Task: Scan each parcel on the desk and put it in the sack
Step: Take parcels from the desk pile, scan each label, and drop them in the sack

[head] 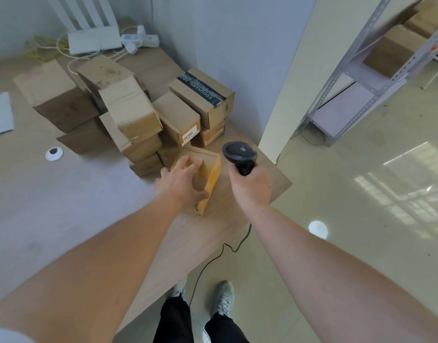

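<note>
Desk [64, 206]: piled brown cartons; most labels unreadable.
Your left hand [180, 184]: grips a parcel [208, 177], fingertips hidden.
Your right hand [251, 185]: holds the scanner [240, 154].

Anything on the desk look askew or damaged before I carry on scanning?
The parcel pile is stacked unevenly, boxes tilted at different angles. The left hand grips a yellow-taped parcel, tipped; the right hand holds the scanner. No damage shows.
</note>
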A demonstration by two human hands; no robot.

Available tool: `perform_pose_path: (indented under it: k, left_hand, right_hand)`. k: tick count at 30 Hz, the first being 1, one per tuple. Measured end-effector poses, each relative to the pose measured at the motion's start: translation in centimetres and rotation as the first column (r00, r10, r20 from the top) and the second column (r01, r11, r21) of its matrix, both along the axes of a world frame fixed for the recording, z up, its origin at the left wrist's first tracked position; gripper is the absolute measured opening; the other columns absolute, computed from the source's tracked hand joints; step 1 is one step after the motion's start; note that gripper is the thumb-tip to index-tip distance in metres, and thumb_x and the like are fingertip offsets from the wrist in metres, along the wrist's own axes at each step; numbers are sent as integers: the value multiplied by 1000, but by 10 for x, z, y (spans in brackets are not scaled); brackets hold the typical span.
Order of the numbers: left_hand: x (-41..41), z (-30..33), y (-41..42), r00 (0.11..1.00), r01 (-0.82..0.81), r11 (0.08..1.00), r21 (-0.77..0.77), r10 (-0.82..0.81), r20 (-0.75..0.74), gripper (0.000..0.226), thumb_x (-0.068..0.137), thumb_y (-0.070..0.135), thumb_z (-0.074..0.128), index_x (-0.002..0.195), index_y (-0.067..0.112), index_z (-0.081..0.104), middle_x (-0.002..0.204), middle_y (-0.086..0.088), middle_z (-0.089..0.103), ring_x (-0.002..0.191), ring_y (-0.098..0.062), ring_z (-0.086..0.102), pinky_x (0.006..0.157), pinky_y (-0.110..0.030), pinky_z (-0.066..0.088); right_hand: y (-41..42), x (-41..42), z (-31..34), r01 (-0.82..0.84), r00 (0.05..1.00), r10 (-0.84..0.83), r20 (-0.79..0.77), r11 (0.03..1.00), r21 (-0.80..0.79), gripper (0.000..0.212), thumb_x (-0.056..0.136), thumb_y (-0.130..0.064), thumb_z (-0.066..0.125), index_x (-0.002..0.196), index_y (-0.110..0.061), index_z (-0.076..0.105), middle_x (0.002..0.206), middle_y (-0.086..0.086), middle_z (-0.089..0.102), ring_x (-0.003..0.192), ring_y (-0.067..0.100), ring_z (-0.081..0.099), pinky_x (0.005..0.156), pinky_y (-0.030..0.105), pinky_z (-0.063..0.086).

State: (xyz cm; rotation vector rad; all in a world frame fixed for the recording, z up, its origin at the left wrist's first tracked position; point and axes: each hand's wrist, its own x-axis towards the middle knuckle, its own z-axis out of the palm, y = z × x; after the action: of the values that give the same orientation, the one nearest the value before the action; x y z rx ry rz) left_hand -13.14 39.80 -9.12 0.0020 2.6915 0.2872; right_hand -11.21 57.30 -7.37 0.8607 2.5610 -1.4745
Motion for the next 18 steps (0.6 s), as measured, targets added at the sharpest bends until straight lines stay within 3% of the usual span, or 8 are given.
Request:
perform_pose_path:
  k: [4,13,18]
  left_hand:
    - [26,22,-14,999,-53,998,-27,53,-12,98,80,68,74,158,54,16,166,8,16,135,-39,38,105,-56,47]
    - [90,73,-80,978,-204,977,-65,200,-53,90,81,72,68,156,53,24,159,10,27,128,-36,43,96,-52,49]
    - [129,89,-136,958,-280,958,-65,274,-89,86,80,71,65,155,51,28,152,12,31,120,-36,46,89,-48,47]
  right_hand:
    - [-13,15,20,-47,999,47,-25,999,-20,22,92,-42,75,98,-21,72,86,-3,72,83,17,69,70,29,50]
    - [-68,49,64,-188,978,186,-99,982,-18,17,90,-39,77,89,-25,67,81,-4,69,85,22,70,77,38,59]
    - [-112,69,83,-270,958,268,-104,963,-4,19,92,-41,76,98,-25,68,91,-2,70,93,22,70,82,38,59]
